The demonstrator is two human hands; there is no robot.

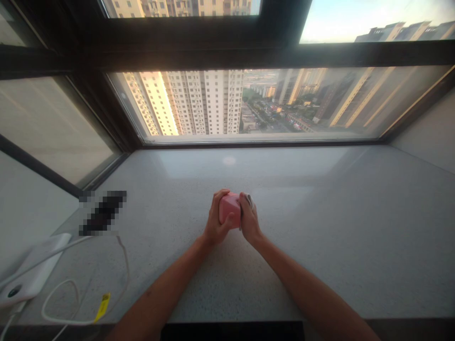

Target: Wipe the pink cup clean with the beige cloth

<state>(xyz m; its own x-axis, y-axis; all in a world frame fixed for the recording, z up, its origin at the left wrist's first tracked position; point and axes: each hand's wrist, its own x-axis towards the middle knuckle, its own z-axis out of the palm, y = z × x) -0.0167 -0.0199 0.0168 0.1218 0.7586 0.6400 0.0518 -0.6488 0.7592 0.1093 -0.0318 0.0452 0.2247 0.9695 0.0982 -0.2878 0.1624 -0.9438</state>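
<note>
My left hand (216,222) is curled round the left side of a pink block (229,208), thumb laid across its near face; my right hand (250,220) is closed on its right side, fingers bent over the top; a grey bit (249,199) shows by those fingertips, too small to make out; the block sits between both hands at the middle of the pale speckled bench (320,227), resting or just lifted, I cannot tell; well apart at the left lie a white device (31,270) and a looped white cable (122,255) with a yellow tag (102,307).
</note>
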